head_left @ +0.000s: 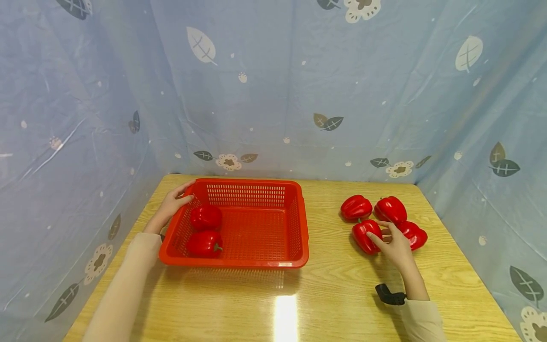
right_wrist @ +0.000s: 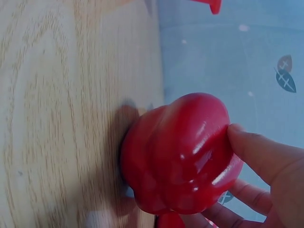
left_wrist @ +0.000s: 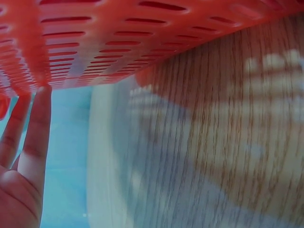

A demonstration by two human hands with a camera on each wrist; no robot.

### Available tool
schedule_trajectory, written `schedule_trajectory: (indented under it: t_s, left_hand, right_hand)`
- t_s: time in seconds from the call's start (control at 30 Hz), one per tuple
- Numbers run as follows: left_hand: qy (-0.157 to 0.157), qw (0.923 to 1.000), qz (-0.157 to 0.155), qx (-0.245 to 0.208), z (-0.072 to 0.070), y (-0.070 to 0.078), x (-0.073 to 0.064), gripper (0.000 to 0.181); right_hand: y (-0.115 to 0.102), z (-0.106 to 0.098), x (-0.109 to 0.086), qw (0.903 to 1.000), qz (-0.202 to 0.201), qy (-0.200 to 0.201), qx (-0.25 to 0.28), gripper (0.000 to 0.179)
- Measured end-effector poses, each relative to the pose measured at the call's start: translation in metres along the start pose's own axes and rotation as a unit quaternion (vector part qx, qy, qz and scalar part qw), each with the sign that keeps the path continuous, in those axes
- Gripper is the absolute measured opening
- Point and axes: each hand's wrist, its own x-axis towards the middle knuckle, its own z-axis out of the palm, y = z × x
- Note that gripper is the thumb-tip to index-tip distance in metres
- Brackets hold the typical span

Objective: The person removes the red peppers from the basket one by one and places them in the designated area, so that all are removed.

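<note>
My right hand holds a glossy red bell pepper on the right side of the table. In the right wrist view the thumb presses one side of this pepper, and the fingers reach around beneath it. A red plastic basket with slotted walls stands at the left. My left hand grips its far left corner, thumb over the rim. Seen from the left wrist, straight fingers lie against the basket's outer wall. Inside the basket, two red bell peppers, one behind and one in front, lie along the left wall.
Around the right hand lie three more red bell peppers: one at the back left, one at the back right and one partly behind the hand. A blue patterned curtain borders the wooden table at the back and sides.
</note>
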Motion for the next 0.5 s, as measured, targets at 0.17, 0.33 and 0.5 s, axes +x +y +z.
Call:
schedule_trajectory:
  t_s: [0.17,0.33,0.5]
  left_hand:
    - [-0.002,1.0000,-0.001,-0.001,-0.0001,0.0011,-0.0002,0.058]
    - [0.001,0.9999,0.002,0.010,0.0000,0.0009,0.0002,0.057]
    - [0.000,1.0000,-0.004,0.007,-0.0004,-0.0003,0.0010,0.057]
  right_hand:
    - [0.0001,0.0000,0.0010,1.0000,0.001,0.003,-0.008,0.061]
    - [0.0005,0.0012,0.0030,0.9998,-0.001,0.009,-0.020,0.061]
    - [0.0029,0.0023,0.0045,0.9996,0.002,0.009,-0.026,0.062]
